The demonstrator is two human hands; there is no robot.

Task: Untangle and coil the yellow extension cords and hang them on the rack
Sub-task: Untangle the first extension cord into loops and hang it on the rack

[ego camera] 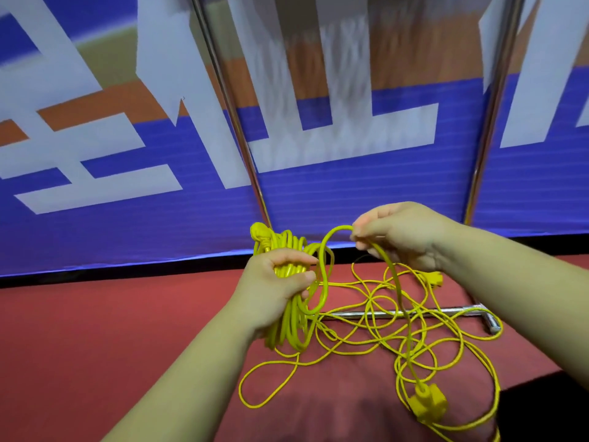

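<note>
My left hand (pixel 276 288) grips a coiled bundle of yellow extension cord (pixel 288 327), its loops hanging below my fist and a plug end sticking up above it. My right hand (pixel 400 236) pinches a free length of the same cord, which arcs over to the bundle. That length drops to a yellow socket block (pixel 427 401) hanging low at the right. A loose tangle of thinner yellow cord (pixel 414 330) lies spread on the red floor under both hands. Two chrome rack uprights (pixel 237 129) rise behind.
A chrome base bar of the rack (pixel 408 312) lies across the red floor (pixel 95 330) under the tangle. A blue, white and orange banner wall (pixel 95 186) stands right behind. A second yellow plug (pixel 435 279) rests near my right wrist.
</note>
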